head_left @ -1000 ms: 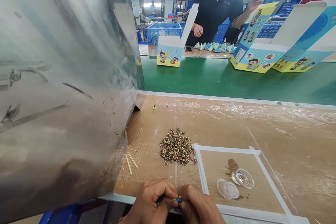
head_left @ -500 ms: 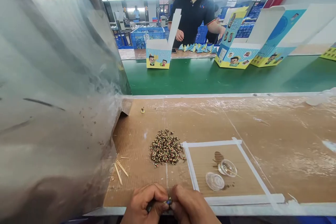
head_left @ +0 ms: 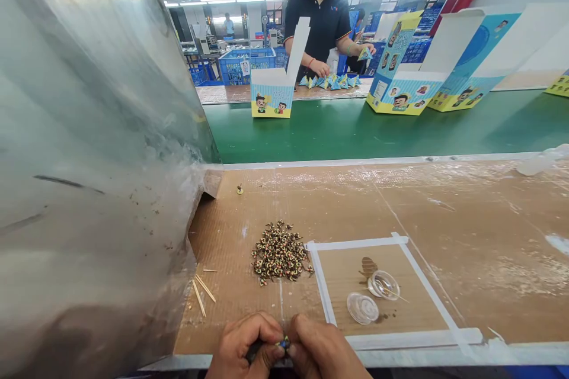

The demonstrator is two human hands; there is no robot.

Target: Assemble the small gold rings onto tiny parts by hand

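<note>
1. Cardboard-covered worktop (head_left: 457, 207) fills the near side of the workroom, a green belt (head_left: 320, 142) running beyond it. Dull metal panel (head_left: 93, 160) stands at the left.
2. Subject's left hand (head_left: 249, 340): thumb and forefinger closed on a small blue-and-yellow piece (head_left: 283, 343), at the worktop's near edge. Something dark shows inside the curled fingers; identity cannot be told.
3. Right hand (head_left: 322, 346): fingers curled, thumb and forefinger pinching the same piece from the other side. Hands nearly touch, with the piece between them, largely hidden by the fingertips.
4. Heap of small dark, cream and red pieces (head_left: 281, 251) lies just beyond the hands. One single piece (head_left: 240, 189) sits well apart, near the belt-side edge.
5. Wooden toothpicks (head_left: 204, 289) lie loose beside the panel.
6. Right of the heap, white tape (head_left: 358, 244) outlines a four-sided area. Inside it: clear plastic cup (head_left: 383, 285) with a thin stick (head_left: 395, 295) leaning over its rim; shallow clear lid (head_left: 363, 308) near it; dark stain (head_left: 368, 266) on the cardboard.
7. On the belt: printed cartons (head_left: 272, 95), flaps up, cartoon figures on their fronts.
8. Across the belt, a co-worker (head_left: 317, 23) in a dark polo shirt holds up one triangular packet (head_left: 365, 54); the other hand is at a row of similar packets (head_left: 331, 82).
</note>
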